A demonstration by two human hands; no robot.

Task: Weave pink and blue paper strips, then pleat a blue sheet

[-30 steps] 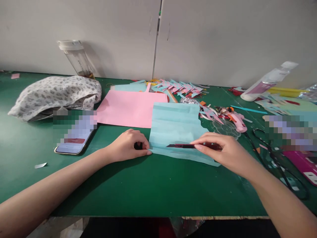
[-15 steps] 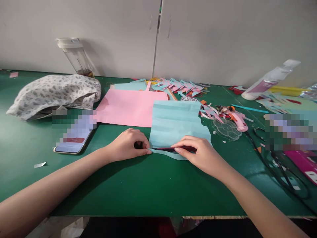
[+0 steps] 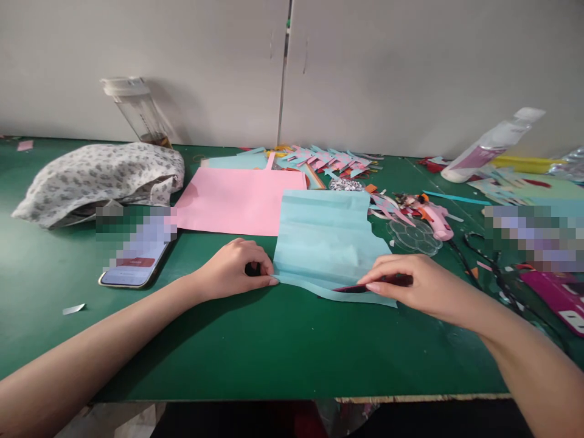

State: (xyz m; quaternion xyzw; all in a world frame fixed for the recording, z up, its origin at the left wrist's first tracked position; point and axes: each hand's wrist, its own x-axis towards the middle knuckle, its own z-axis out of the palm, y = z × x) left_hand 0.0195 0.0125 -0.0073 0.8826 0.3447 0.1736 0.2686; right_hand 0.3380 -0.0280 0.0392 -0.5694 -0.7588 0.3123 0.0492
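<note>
A light blue sheet of paper (image 3: pixel 326 237) with fold lines lies on the green table (image 3: pixel 274 347). My left hand (image 3: pixel 235 267) is curled, its fingertips pinning the sheet's near left corner. My right hand (image 3: pixel 410 286) is closed on a thin dark red tool (image 3: pixel 353 288), whose tip lies along the sheet's near edge, where a narrow strip is folded or lifted.
A pink sheet (image 3: pixel 239 199) lies behind the blue one. A phone (image 3: pixel 132 267) and a patterned cloth bag (image 3: pixel 98 179) are at left. Paper scraps (image 3: pixel 328 161), a pink glue gun (image 3: pixel 435 219), a clear palette (image 3: pixel 413 237), a bottle (image 3: pixel 490 146) and cables are at right.
My right hand slid the red tool left along the sheet's near edge, then back to the right. My left hand stayed on the corner.
</note>
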